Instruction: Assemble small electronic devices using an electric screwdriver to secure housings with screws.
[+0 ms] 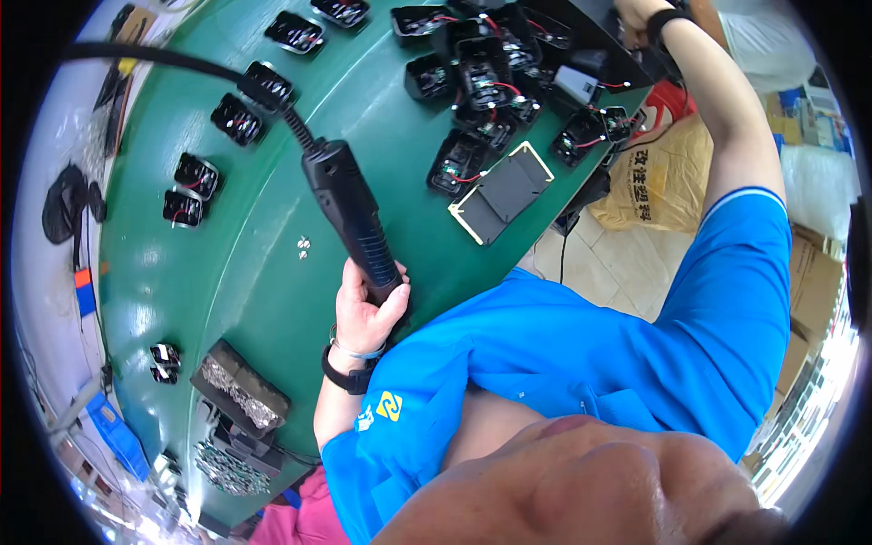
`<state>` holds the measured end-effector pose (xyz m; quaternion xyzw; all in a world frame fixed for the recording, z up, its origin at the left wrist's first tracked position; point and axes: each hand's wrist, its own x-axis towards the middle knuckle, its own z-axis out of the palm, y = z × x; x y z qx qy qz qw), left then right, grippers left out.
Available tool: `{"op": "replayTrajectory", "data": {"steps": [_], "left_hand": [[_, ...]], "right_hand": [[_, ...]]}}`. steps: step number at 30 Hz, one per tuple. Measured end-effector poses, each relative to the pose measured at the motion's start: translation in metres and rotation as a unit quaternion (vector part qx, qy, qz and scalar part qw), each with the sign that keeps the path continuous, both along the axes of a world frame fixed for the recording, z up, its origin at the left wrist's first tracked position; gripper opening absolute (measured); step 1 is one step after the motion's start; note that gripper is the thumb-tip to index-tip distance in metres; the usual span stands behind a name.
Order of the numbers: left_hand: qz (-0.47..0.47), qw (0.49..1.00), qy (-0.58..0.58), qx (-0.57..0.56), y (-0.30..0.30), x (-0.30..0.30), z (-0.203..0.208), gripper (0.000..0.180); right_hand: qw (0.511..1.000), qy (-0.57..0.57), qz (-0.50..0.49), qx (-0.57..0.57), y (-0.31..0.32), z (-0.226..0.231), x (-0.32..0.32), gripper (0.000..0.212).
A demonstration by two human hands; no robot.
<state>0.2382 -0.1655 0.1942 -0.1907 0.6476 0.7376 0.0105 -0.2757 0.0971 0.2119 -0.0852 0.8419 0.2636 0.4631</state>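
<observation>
My left hand [368, 307] is wrapped round the lower grip of a black corded tool [343, 200] that looks like an electric screwdriver. The cord leaves its top through a ribbed sleeve and runs to the upper left. Under my hand the tool's tip is hidden. My right arm reaches far to the right, and my right hand [643, 20] is at the top edge by a black bin [613, 45]; its fingers are too small and cut off to read. Between the hands lies a heap of black plastic housings [481, 77] with red wires. A dark grey tray with pale edging [502, 193] lies nearer.
Several black housings [238, 118] stand spaced along the green table [272, 200]. Small metal pieces [303, 247] lie left of the tool. A dark box of screws [238, 389] and a pile of circuit boards [227, 468] are at lower left. A yellow sack [658, 177] stands beside the table.
</observation>
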Motion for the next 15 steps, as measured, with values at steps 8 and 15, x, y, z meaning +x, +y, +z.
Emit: {"op": "replayTrajectory", "data": {"steps": [8,15], "left_hand": [[-0.058,0.994,0.005,-0.096,-0.008,0.002,-0.006,0.049],[-0.046,0.996,0.005,-0.075,-0.008,0.003,-0.002,0.057]], "right_hand": [[0.943,0.189,0.173,-0.213,0.013,0.026,0.044,0.022],[0.965,0.075,-0.036,-0.250,-0.007,0.019,0.037,0.032]]}}
